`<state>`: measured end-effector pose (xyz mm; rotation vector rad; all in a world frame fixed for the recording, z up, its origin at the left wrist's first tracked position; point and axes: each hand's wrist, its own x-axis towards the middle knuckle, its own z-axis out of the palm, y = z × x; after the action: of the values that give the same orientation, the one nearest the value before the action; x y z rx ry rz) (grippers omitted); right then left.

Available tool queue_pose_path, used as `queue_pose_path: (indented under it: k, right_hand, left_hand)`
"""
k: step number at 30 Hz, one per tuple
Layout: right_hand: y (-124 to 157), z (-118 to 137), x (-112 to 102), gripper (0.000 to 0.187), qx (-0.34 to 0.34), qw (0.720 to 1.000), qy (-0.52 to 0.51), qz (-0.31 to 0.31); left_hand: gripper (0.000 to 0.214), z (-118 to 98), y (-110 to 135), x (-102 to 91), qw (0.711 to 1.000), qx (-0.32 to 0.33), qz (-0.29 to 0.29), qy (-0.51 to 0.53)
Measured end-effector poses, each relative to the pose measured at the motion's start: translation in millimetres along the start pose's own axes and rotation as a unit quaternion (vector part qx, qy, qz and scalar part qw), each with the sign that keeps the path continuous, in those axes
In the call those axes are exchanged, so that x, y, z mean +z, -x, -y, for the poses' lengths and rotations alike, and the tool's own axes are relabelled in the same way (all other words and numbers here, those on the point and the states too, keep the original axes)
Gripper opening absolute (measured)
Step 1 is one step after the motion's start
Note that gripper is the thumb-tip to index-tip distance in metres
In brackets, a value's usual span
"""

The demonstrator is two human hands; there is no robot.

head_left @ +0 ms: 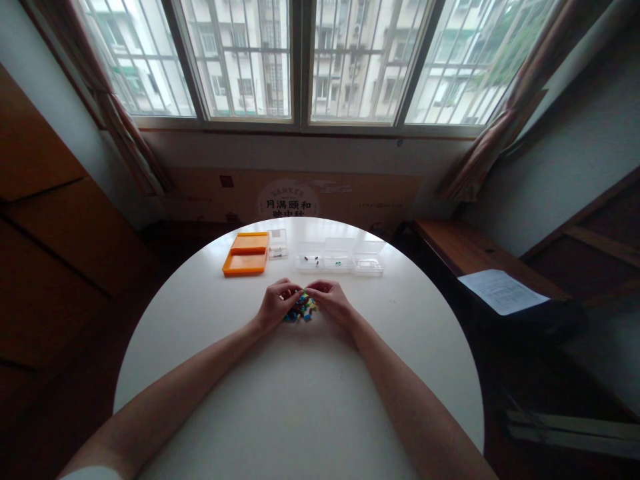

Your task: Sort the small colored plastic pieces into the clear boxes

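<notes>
A small heap of colourful pieces (301, 315), blue, yellow, green, brown and white, lies on the white table; they look like tiny building bricks or beads. Over its far side, the fingertips of my left hand (276, 303) and my right hand (331, 298) come together. Both hands are closed in a pinch. A speck of green, seemingly a small green piece (304, 291), shows where the fingertips meet; its exact shape is too small to tell. My fingers hide part of the heap.
Beyond my hands stand an open orange box (245, 271), a small clear box (277, 253) and several open clear cases. One clear case (309, 267) holds dark bits, another clear case (337, 267) green bits. The round white table (320, 400) has a curved edge. Right: a bench (470, 247) with paper (503, 291).
</notes>
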<state>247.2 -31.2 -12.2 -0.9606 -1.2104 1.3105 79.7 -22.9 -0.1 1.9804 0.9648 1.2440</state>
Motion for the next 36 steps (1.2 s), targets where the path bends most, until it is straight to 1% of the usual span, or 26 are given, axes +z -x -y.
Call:
queue_pose_path:
  k: [4, 9, 13, 15, 18, 21, 23, 26, 32, 36]
  right_hand:
    - [-0.9, -2.5, -1.5, 0.027, -0.010, 1.000, 0.003, -0.006]
    - [0.0, 0.2, 0.7, 0.029, 0.008, 1.000, -0.008, -0.026]
    - [-2.2, 4.9, -1.3, 0.028, 0.004, 0.998, -0.023, -0.066]
    - [-4.8, 7.7, -8.4, 0.028, -0.012, 0.995, -0.025, -0.099]
    - [-8.5, 12.0, -26.0, 0.028, -0.031, 0.986, -0.054, -0.156]
    - [-10.5, 15.0, -43.4, 0.031, -0.027, 0.974, -0.088, -0.208]
    - [-11.0, 15.7, -50.2, 0.033, -0.025, 0.967, -0.113, -0.229]
    - [-11.1, 15.6, -52.2, 0.035, -0.021, 0.962, -0.140, -0.233]
    - [-10.8, 15.2, -48.6, 0.032, -0.014, 0.959, -0.171, -0.227]
    - [-10.6, 14.7, -48.9, 0.032, -0.017, 0.961, -0.162, -0.225]
  left_hand:
    - [0.019, 1.4, -0.6, 0.5, 1.000, -0.001, -0.002, 0.006]
    - [0.020, 2.5, -0.3, 1.4, 1.000, -0.005, -0.010, 0.012]
    - [0.023, 3.7, -2.0, -0.2, 0.999, -0.009, -0.043, 0.008]
    - [0.025, 7.5, -5.0, -3.8, 0.998, -0.022, -0.054, 0.009]
    - [0.030, 18.2, -12.7, -13.9, 0.996, -0.056, -0.064, 0.000]
    - [0.030, 32.5, -21.2, -27.5, 0.994, -0.061, -0.073, -0.056]
    - [0.029, 41.7, -25.5, -35.2, 0.990, -0.065, -0.079, -0.101]
    - [0.030, 51.5, -28.5, -40.7, 0.986, -0.081, -0.086, -0.121]
    - [0.031, 56.8, -27.4, -37.5, 0.985, -0.076, -0.028, -0.150]
    - [0.030, 56.4, -26.2, -36.3, 0.982, -0.087, -0.015, -0.167]
